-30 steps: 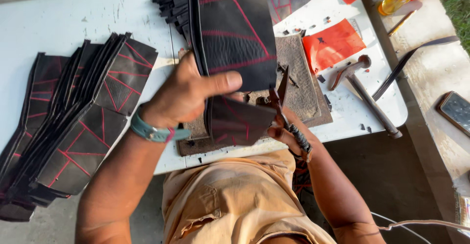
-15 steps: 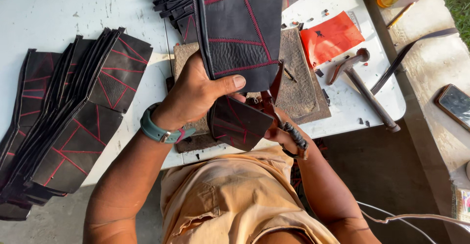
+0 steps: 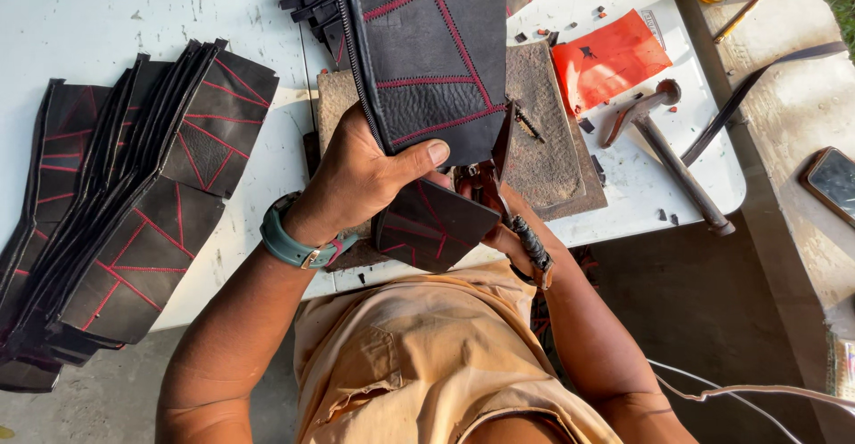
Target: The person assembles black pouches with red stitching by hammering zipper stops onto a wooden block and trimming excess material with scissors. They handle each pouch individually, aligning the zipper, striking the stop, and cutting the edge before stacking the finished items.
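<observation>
A person in a tan shirt works black leather at a white tabletop [image 3: 107, 16], seen from above. The left hand [image 3: 361, 177], with a teal watch [image 3: 289, 244] at the wrist, has its fingers clamped on the lower edge of a black leather panel with red stitching [image 3: 427, 61], thumb pressed flat across its face; the panel is held up over a worn brown work board [image 3: 548, 132] near the tabletop's front edge. Just below it, a smaller folded black leather piece [image 3: 432, 226] rests against the right hand [image 3: 499, 230], which is largely hidden behind the leather, so whether its fingers are closed cannot be told. A stack of matching stitched panels [image 3: 134, 221] fans out at the left. A hammer [image 3: 668, 141] and a red leather scrap [image 3: 610, 57] lie to the right of the board, and a phone [image 3: 833, 181] sits on the neighbouring concrete ledge.
</observation>
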